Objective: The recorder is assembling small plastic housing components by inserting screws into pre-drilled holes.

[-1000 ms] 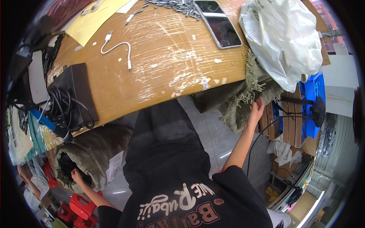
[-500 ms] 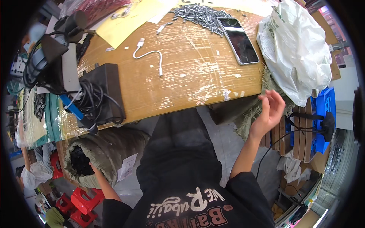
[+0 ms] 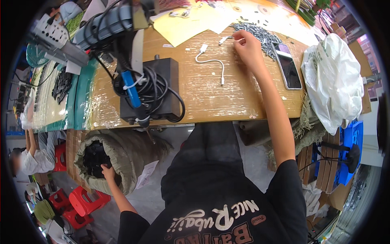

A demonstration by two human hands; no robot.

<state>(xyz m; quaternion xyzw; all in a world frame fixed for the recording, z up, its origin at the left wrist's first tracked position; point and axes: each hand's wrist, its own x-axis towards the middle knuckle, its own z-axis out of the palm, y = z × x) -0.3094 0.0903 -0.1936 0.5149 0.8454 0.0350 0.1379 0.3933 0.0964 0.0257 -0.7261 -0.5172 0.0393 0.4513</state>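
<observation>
My right hand [image 3: 248, 49] reaches over the table, its fingers curled into a pinch beside a small white connector with a grey end [image 3: 223, 40]. What the fingertips hold, if anything, is too small to make out. Just beyond them spreads a pile of small grey metal pieces [image 3: 266, 38]. Down at the left, my left hand [image 3: 108, 173] is at the mouth of a padded green sack [image 3: 132, 156], against its black contents [image 3: 94, 156]. Its fingers are partly hidden there. A short white cable [image 3: 215, 61] lies on the table, left of my right forearm.
A phone [image 3: 287, 67] lies right of the pile, beside a white plastic bag [image 3: 335, 81]. On the left stands a black box [image 3: 168, 77] with coiled cables and a blue-handled tool [image 3: 131, 89]. Yellow paper [image 3: 178, 30] lies behind. Red stools [image 3: 83, 201] and another person [image 3: 34, 160] are at left.
My right hand has moved from beyond the table's near right edge to the far side by the metal pieces. My left hand stays at the sack's mouth. The whole view has shifted.
</observation>
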